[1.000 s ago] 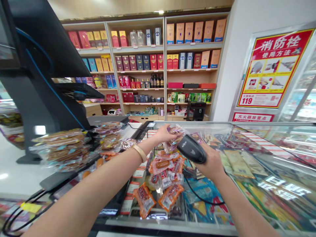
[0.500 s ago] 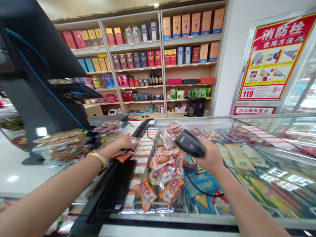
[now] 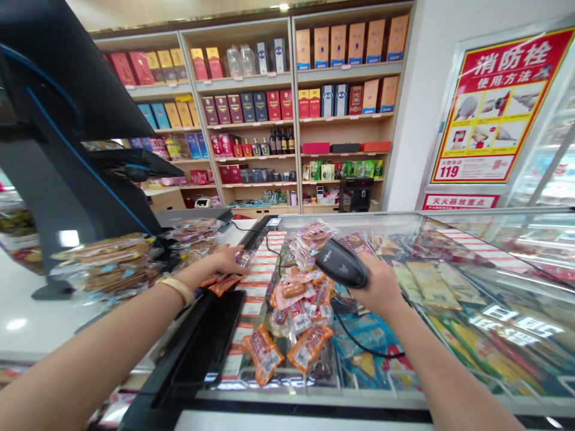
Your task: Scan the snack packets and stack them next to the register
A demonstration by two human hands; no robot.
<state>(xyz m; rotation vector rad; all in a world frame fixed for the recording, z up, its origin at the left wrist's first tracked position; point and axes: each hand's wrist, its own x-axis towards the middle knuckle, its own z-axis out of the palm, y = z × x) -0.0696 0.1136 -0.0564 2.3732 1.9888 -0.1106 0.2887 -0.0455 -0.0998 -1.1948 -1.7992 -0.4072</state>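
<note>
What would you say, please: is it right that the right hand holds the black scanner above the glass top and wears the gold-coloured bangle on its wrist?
Not quite: the head view shows the gold-coloured bangle on the wrist of the left hand. The right hand does hold the black scanner above the glass top.

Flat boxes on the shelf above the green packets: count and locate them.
3: a red box at left, a black box in the middle, an orange box at right. More may hide behind.

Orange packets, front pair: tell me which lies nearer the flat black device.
The left packet: it lies between the flat black device and the right packet.
</note>
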